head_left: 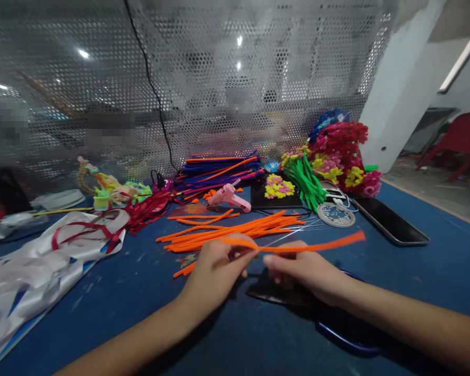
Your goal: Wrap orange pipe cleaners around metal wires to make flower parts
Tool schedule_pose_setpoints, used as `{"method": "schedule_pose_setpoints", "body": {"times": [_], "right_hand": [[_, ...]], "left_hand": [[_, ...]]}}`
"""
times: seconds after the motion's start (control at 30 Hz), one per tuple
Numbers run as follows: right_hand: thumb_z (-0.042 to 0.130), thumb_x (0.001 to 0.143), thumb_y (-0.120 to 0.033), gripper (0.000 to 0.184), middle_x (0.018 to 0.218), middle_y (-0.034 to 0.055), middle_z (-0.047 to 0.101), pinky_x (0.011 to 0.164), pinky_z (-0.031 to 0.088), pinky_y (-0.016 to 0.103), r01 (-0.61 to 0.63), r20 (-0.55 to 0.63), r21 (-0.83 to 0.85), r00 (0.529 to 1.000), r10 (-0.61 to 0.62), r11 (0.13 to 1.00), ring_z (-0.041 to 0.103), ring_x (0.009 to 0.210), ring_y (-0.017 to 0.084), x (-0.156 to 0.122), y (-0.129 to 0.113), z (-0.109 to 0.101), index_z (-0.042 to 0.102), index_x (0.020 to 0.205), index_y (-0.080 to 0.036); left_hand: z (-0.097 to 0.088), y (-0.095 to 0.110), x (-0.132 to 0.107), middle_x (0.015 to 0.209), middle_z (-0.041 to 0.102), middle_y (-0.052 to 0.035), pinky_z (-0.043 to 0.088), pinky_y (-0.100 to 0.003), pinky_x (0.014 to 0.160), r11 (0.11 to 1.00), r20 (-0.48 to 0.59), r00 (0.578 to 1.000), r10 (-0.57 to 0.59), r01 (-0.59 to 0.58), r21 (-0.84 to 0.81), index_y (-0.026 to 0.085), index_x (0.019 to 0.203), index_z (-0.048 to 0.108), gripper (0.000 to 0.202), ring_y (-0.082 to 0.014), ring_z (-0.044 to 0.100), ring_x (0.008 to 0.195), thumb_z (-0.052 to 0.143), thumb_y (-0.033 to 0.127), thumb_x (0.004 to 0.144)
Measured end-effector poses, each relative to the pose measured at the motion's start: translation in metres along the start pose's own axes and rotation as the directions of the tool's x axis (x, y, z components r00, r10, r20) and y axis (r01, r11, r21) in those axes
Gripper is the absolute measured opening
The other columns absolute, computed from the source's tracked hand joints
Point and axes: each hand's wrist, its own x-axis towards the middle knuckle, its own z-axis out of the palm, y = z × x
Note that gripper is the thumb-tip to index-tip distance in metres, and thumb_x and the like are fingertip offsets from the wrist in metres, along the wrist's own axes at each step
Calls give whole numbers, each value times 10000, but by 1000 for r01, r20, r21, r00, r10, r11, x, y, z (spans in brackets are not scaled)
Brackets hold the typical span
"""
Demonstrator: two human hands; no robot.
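Note:
A fuzzy orange pipe cleaner (332, 245) stretches sideways between my two hands, its right end free in the air and slightly blurred. My left hand (223, 261) pinches it between thumb and fingertips. Close by, my right hand (301, 269) has its fingers closed around the strip, the thumb pointing toward the left fingertips; its exact grip is partly hidden. Scissors with blue handles (347, 342) lie on the table under my right hand and forearm, their dark blade (268, 296) pointing left. Behind my hands lies a loose bundle of orange pipe cleaners (227, 233).
A pink glue gun (230, 197) rests behind the orange bundle. At the right are green stems (307, 183), a white round disc (336, 214) and a phone (391, 220). White ribbon (35, 282) covers the left side. A perforated metal panel (219, 104) stands behind the blue table.

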Motion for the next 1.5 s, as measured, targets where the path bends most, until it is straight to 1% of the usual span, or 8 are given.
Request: {"method": "schedule_pose_setpoints", "body": {"times": [0.1,0.23,0.3,0.63,0.8,0.97,1.23,1.5], "right_hand": [[552,817,-409,318,564,-3,557,463,358,193,376,228,-450,925,-303,810,467,497,82,-8,3,0,620,665,-138],[501,859,-152,150,713,53,635,635,436,253,713,423,-701,440,-792,22,541,675,135,-12,-2,-2,636,804,-116],[487,861,-114,148,858,95,653,736,449,295,632,416,-765,336,-845,-125,557,808,170,-10,-5,-6,614,934,-90],[336,921,-158,271,694,59,579,517,326,274,564,490,-803,439,-753,-194,458,587,142,-3,1,-18,592,843,-116],[362,887,-131,246,610,18,507,504,273,263,553,305,-829,564,-767,78,419,559,129,1,6,-16,588,789,-140],[402,872,-136,191,655,17,529,546,306,229,553,218,-775,688,-692,306,454,596,111,3,8,-17,578,799,-149],[409,849,-95,232,586,13,498,500,220,269,511,231,-857,506,-831,73,389,544,122,1,8,-15,600,730,-149],[435,865,-155,182,595,8,503,490,236,269,535,211,-842,457,-864,77,409,535,117,-9,1,-7,592,774,-141]], "left_hand": [[2,-2,9,499,567,19,314,-167,380,953,76,963,-260,268,-139,122,715,638,150,-62,411,368,602,267,727],[1,-9,12,409,458,63,200,-139,328,853,256,894,-368,434,-289,113,716,610,201,-27,292,320,622,313,702],[0,-12,11,424,440,66,174,-127,324,806,359,859,-365,485,-339,112,712,606,220,-19,283,336,644,327,684],[3,-12,9,594,555,25,174,-131,340,759,526,790,-315,542,-359,102,700,596,189,5,280,364,652,281,712],[5,-23,7,729,658,-34,438,-205,566,997,256,965,56,-42,-61,128,811,650,161,-117,576,629,591,272,774],[-2,-30,4,902,685,-98,461,-274,762,709,323,742,588,-664,236,145,920,656,243,-174,614,841,422,190,873],[-7,-6,10,630,611,-9,389,-196,501,994,348,937,20,-55,89,121,811,681,300,-105,530,548,502,360,844],[-3,3,-13,758,632,-46,396,-253,648,689,233,880,414,-471,551,148,809,630,223,-154,559,697,444,249,876]]}}
